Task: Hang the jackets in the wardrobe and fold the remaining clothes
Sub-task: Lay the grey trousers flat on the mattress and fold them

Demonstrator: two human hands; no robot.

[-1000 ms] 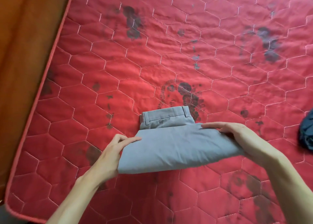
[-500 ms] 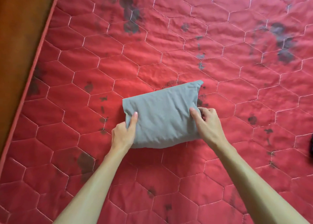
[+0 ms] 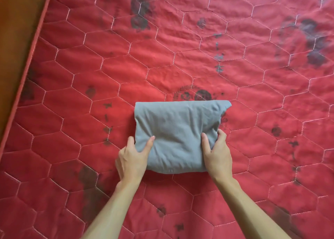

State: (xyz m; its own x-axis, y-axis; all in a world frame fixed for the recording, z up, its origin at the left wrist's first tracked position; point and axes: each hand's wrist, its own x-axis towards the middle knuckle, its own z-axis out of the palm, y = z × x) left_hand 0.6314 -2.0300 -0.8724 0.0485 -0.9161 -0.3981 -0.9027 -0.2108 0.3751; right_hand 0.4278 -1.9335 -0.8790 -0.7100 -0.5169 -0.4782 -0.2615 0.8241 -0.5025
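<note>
Grey folded garment (image 3: 178,135) lies flat on the red quilted mattress (image 3: 180,57), just toward 6 o'clock of view centre. Left hand (image 3: 132,159) grips its 8 o'clock corner with the thumb on top. Right hand (image 3: 218,157) grips its 4 o'clock edge, thumb on top and fingers curled round the side.

Judgement: the fold looks near complete. Both grips should stay level and firm so the layers do not slide. The loose corner jutting out at the bundle's 1 o'clock needs tucking or smoothing.

Surroundings: dark printed marks across the mattress; a brown wooden surface (image 3: 16,30) at 10 o'clock. No obstruction is seen around the bundle.
</note>
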